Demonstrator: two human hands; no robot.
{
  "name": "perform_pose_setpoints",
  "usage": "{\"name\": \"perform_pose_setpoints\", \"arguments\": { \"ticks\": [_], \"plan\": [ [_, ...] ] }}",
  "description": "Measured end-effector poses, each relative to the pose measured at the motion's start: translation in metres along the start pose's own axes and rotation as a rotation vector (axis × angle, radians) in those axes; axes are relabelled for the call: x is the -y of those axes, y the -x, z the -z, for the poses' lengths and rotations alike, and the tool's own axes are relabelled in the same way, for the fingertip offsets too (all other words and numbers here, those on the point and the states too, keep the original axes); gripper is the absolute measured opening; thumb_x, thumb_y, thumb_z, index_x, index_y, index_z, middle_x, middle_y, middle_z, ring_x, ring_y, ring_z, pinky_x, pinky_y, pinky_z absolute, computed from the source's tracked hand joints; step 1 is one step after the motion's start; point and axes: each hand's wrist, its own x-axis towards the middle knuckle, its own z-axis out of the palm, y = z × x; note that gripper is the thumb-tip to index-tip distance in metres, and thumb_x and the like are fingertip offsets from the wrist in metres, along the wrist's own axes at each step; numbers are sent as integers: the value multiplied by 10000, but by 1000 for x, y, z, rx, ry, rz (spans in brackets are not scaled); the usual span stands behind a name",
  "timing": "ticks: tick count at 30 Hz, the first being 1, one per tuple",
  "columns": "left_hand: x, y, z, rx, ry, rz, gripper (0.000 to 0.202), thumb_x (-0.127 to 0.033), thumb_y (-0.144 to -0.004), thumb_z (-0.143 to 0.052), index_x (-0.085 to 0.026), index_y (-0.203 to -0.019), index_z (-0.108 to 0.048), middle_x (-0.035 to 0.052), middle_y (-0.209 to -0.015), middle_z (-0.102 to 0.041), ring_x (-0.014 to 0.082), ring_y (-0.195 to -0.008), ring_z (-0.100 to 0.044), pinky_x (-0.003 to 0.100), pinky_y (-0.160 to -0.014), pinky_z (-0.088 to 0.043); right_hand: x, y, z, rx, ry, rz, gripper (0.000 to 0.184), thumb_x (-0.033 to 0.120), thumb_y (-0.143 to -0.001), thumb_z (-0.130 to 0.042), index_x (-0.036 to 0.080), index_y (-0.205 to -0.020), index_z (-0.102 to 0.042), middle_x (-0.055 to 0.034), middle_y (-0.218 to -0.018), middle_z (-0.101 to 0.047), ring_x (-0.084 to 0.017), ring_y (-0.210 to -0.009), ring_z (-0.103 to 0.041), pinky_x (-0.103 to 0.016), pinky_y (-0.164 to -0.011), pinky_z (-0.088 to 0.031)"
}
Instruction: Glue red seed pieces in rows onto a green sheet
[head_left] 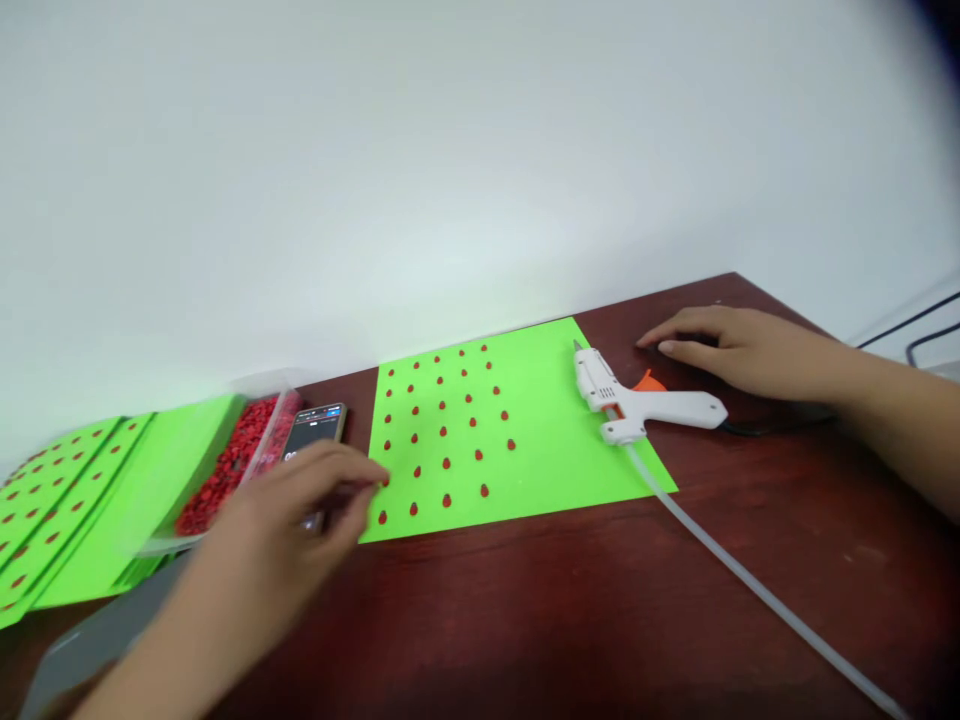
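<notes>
My left hand (300, 510), somewhat blurred, is over the left edge of a bright green sheet (555, 420). Its thumb and index finger pinch together at a small red ladybug piece (385, 481); whether that piece touches the sheet I cannot tell. Rows of similar ladybug pieces (446, 463) dot the left and middle of the sheet. A white hot glue gun (652, 405) with an orange trigger lies across the sheet's right edge, a long glue stick (750, 580) trailing from it. Behind its handle, my right hand (727, 345) rests open with fingers stretched out, holding nothing.
At left, a clear plastic box (281, 425) holds many red pieces, with a phone (322, 425) beside it. Further left are green sheets (150, 490) with dotted ones on top. A grey object (97, 640) lies in front. The dark wooden table (525, 610) meets a white wall.
</notes>
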Motion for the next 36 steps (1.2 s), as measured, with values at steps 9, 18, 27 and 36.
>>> {"name": "perform_pose_setpoints", "arguments": {
  "ticks": [9,18,27,36],
  "plan": [
    [-44,-41,-103,62,221,-224,197,-52,-962,-579,-201,-1021,-694,41,-979,-741,148,-854,-717,274,-778,-597,-3,-1,0,-23,-21,4,394,604,-990,-531,383,-1201,-781,-11,-1368,-755,-409,-1338,-626,-636,-1156,-468],
    [-40,-31,-96,118,118,-223,130,-107,-992,-627,-211,-1027,-698,27,-928,-746,187,-868,-712,310,-772,-595,-1,-2,0,-31,-5,-12,419,614,-977,-514,378,-1197,-781,-7,-1361,-754,-403,-1330,-626,-615,-1165,-460],
    [-40,-26,-93,128,-130,-319,155,-209,-1059,-580,-214,-1084,-733,46,-994,-753,224,-859,-721,372,-771,-590,3,-1,1,-24,-13,-20,420,605,-976,-517,365,-1200,-778,-24,-1366,-750,-402,-1321,-623,-600,-1163,-455],
    [-49,-24,-102,116,-106,-211,129,-105,-968,-580,-190,-950,-676,46,-886,-720,223,-769,-677,367,-711,-544,5,1,2,5,25,-14,478,583,-1028,-475,287,-1273,-759,-80,-1416,-722,-368,-1334,-607,-552,-1166,-437]
  ]
}}
